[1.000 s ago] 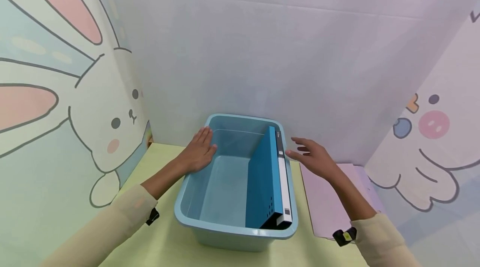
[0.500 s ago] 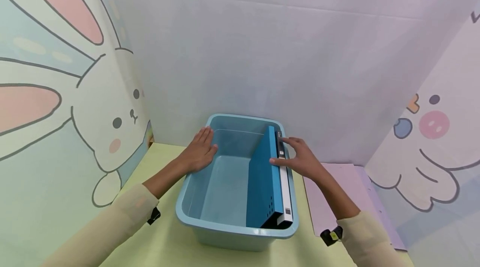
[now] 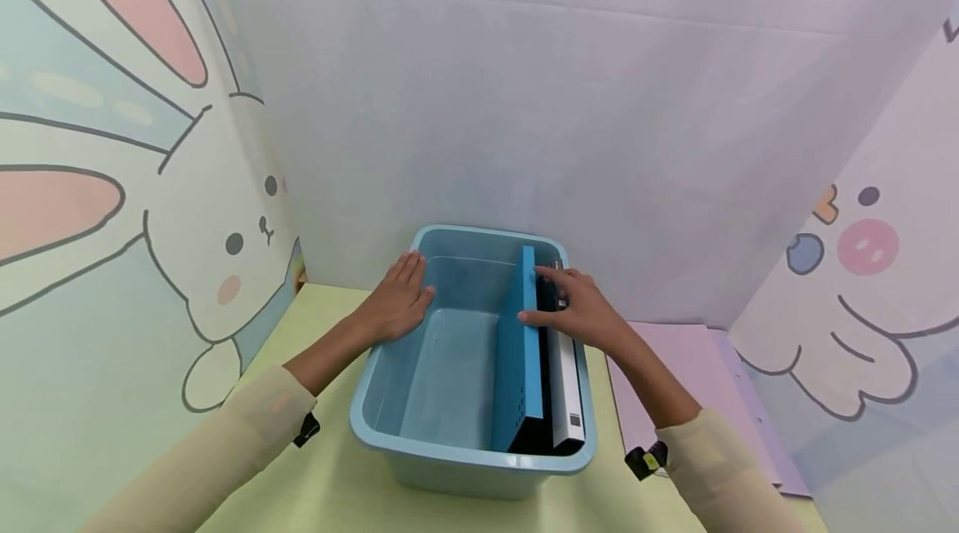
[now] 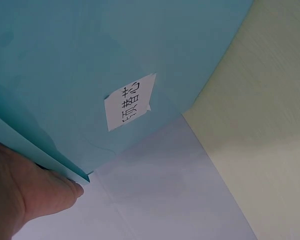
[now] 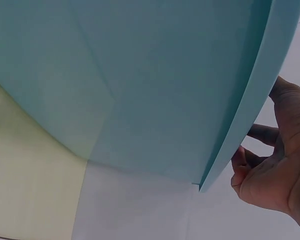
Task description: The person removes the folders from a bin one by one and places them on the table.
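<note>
A light blue plastic basin (image 3: 449, 448) stands in front of me. Inside it, along the right side, a flat blue box (image 3: 508, 375) with a black end stands on edge. Beside it is a slim white-and-black box (image 3: 567, 387), with a dark gap between the two. My right hand (image 3: 588, 312) pinches the blue box's top edge, thumb on the left face and fingertips on the other side. My left hand (image 3: 397, 300) rests with straight fingers on the basin's left rim. In the left wrist view, a white paper label (image 4: 130, 102) is stuck on the basin's outer wall.
Pinkish-purple flat folders or sheets (image 3: 689, 383) lie on the pale yellow tabletop (image 3: 330, 450) right of the basin. A plain pale wall (image 3: 479, 100) rises behind, and cartoon-printed walls flank both sides.
My right hand has come in from the basin's right side and taken hold of the blue box. Its top has shifted left, away from the white-and-black box. My left hand stays put.
</note>
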The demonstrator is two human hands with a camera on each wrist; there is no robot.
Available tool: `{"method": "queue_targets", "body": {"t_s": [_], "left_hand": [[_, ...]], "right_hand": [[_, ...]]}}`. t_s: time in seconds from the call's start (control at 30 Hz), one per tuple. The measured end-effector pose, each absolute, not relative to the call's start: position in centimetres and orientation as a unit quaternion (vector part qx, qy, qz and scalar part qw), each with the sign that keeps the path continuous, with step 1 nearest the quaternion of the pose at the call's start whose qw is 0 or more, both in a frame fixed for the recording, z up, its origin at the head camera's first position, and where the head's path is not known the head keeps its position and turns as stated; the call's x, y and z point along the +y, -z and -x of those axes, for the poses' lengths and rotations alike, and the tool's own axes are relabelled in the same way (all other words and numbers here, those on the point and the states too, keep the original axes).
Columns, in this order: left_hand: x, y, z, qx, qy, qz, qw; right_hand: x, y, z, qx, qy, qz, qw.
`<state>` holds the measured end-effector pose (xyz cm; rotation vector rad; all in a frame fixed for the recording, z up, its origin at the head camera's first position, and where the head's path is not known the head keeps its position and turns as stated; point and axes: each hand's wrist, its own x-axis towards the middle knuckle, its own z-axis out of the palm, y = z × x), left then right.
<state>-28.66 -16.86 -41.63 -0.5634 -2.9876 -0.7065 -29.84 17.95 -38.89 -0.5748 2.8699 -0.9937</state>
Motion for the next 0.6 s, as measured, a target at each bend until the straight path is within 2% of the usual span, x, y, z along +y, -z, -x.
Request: {"method": "queue_targets", "body": {"t_s": [0.2, 0.4, 0.6], "left_hand": [[-16.7, 41.6, 28.7, -0.957, 0.226, 0.181, 0.011], [-16.7, 41.7, 28.8, -0.957, 0.225, 0.182, 0.010], [-16.7, 41.7, 28.8, -0.957, 0.226, 0.182, 0.007]], "right_hand": [[17.0, 37.9, 29.8, 0.925, 0.311, 0.216, 0.031], [16.1, 37.0, 29.7, 0.934, 0.284, 0.207, 0.060], [15.2, 36.3, 29.4, 0.923, 0.312, 0.180, 0.133]]}}
